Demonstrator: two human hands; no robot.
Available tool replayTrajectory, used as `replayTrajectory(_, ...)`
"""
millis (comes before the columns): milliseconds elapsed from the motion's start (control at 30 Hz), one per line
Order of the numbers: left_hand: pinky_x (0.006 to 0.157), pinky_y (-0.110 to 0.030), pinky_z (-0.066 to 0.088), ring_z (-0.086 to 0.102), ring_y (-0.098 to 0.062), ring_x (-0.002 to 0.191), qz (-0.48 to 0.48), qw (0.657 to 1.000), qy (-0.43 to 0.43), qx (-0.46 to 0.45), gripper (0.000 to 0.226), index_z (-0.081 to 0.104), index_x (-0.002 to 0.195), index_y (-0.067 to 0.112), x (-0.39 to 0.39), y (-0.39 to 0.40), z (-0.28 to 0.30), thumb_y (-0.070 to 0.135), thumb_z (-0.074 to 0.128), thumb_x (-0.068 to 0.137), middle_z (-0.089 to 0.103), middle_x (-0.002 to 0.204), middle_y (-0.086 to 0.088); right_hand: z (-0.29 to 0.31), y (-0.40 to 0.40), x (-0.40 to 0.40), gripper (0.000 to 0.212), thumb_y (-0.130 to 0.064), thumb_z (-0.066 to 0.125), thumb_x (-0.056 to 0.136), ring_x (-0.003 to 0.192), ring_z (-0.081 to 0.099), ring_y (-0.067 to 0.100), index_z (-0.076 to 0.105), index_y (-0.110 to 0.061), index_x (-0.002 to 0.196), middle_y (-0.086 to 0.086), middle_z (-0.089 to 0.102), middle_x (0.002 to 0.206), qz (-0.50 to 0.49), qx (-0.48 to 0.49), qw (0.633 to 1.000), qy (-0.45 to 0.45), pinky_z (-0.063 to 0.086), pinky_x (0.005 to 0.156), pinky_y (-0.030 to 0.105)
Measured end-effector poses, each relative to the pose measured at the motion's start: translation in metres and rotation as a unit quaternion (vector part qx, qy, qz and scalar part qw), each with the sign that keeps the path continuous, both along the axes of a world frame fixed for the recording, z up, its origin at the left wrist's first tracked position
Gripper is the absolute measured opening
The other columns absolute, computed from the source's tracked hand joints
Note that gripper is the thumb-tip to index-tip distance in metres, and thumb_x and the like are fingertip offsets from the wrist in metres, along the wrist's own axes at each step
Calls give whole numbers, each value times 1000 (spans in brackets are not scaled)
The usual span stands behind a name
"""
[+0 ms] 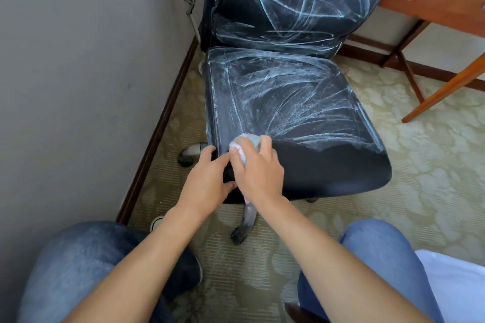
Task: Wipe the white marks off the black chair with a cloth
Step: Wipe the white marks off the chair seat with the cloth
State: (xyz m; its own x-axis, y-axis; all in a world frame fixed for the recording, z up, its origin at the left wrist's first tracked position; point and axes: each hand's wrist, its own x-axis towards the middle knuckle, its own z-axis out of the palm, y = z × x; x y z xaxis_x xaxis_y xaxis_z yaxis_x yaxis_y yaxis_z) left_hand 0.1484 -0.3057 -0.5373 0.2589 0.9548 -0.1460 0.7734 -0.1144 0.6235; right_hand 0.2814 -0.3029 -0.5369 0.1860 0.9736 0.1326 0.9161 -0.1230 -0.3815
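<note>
Black chair [328,165] on carpet by wall, white marks [296,102] over seat and back. Right grip [258,168] clutches cloth [241,144] at seat's front-left corner; left grip [207,178] curls round seat edge.

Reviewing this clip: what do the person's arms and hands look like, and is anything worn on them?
Both forearms are bare up to the frame edge; no sleeves show. The left hand and right hand wear no gloves, rings, watch or bracelet that I can see.
</note>
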Motion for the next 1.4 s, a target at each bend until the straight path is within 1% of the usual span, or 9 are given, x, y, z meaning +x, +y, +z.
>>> replayTrajectory(133, 110, -33, 40, 52, -24, 135, 51, 997, -59, -10, 72, 50, 146, 18, -7, 5, 2, 22, 87, 84, 46, 151, -2, 8, 10, 14, 25, -53, 38, 104, 102, 56, 28, 52, -46, 123, -3, 45, 123, 75, -17, 996, -52, 54, 77, 46)
replayTrajectory(367, 102, -44, 51, 60, -31, 126, 68, 997, -41, -15, 68, 49, 142, 17, 2, 6, 0, 23, 85, 86, 61, 138, -5, 9, 19, 83, 42, -47, 50, 102, 92, 60, 33, 46, -30, 140, 2, 51, 131, -132, -59, 989, -42, 42, 73, 38)
replayTrajectory(500, 103, -39, 48, 58, -28, 131, 82, 995, -45, -30, 75, 49, 150, 16, 0, 6, 3, 22, 86, 85, 62, 142, -6, 5, 21, 30, 35, -39, 57, 98, 95, 61, 31, 54, -33, 132, -2, 51, 130, -29, -30, 999, 0, 44, 74, 37)
replayTrajectory(667, 82, -32, 49, 68, -23, 110, 118, 987, -97, -47, 58, 63, 132, 21, -8, 9, 1, 18, 89, 79, 73, 114, 1, 10, 27, -11, 41, -34, 61, 94, 101, 59, 31, 56, -32, 135, -2, 48, 127, 130, -28, 991, -16, 52, 79, 41)
replayTrajectory(767, 94, -26, 44, 61, -22, 125, 121, 986, -97, -60, 76, 56, 146, 21, -10, 10, 3, 20, 91, 79, 69, 133, -2, 21, 37, 13, 35, -38, 56, 97, 98, 59, 30, 56, -35, 132, 0, 49, 125, 147, -56, 983, -90, 52, 79, 41)
replayTrajectory(933, 113, -33, 44, 53, -24, 140, 96, 990, -80, -65, 85, 47, 156, 22, -7, 11, 2, 23, 90, 82, 56, 153, -7, 22, 56, 60, 23, -33, 49, 100, 78, 56, 32, 61, -27, 119, 4, 51, 118, -18, -86, 992, -90, 43, 65, 35)
replayTrajectory(1100, 122, -33, 30, 35, -22, 153, 82, 990, -72, -86, 83, 45, 157, 25, -10, 13, 0, 24, 87, 85, 40, 164, -13, 15, 58, 24, 34, -29, 57, 96, 95, 60, 35, 60, -24, 129, 4, 51, 125, 85, -35, 995, -38, 48, 76, 38)
replayTrajectory(1233, 95, -21, 46, 65, -18, 120, 120, 981, -132, -80, 46, 72, 130, 24, -20, 17, 0, -1, 68, 90, 73, 122, 3, 6, 39, -3, 37, -27, 62, 92, 88, 59, 32, 61, -21, 128, 3, 51, 114, 215, -6, 975, -61, 54, 69, 43)
replayTrajectory(1400, 86, -53, 64, 74, -31, 99, 274, 901, -256, -217, 23, 70, 95, 20, -32, 38, 2, 3, 56, 91, 76, 101, -8, 18, 38, 21, 41, -33, 60, 92, 91, 57, 28, 55, -28, 132, -3, 47, 115, 313, -43, 936, -156, 54, 67, 42)
